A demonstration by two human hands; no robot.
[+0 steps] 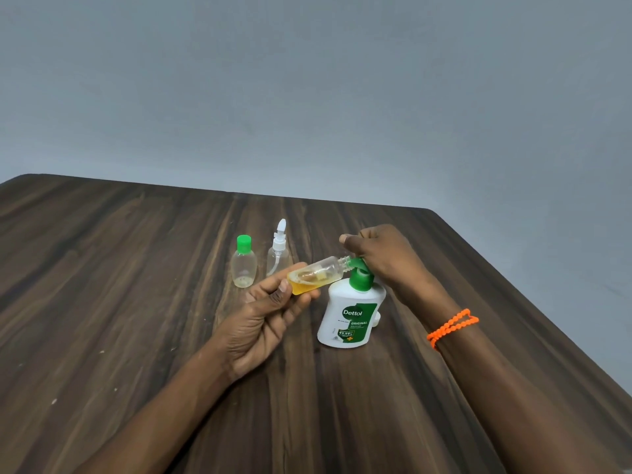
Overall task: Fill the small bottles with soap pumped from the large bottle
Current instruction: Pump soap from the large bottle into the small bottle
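A dark wooden table (136,268) fills the lower half of the view, with a grey wall behind.

Just right of centre stands the large white soap bottle (349,316), its green pump (359,273) at the top. The right hand (379,258) rests on the pump head with fingers curled over it; an orange bracelet (451,328) circles that wrist.

At the large bottle's 10 o'clock, the left hand (270,313) pinches the base of a small clear bottle (316,277) between thumb and fingers. This bottle lies nearly on its side, its open neck meeting the pump nozzle, with amber soap pooled at the low end, roughly a third full.

Further out, at about 10 o'clock, two more small bottles stand upright and look empty: a spray-top bottle (278,253) and, at its 9 o'clock, a green-capped bottle (243,263).

The likely risks: if the narrow neck slips off the nozzle during a press, soap would fall onto the table; a hard press could tip the large bottle; tilting the small bottle lower could spill soap.
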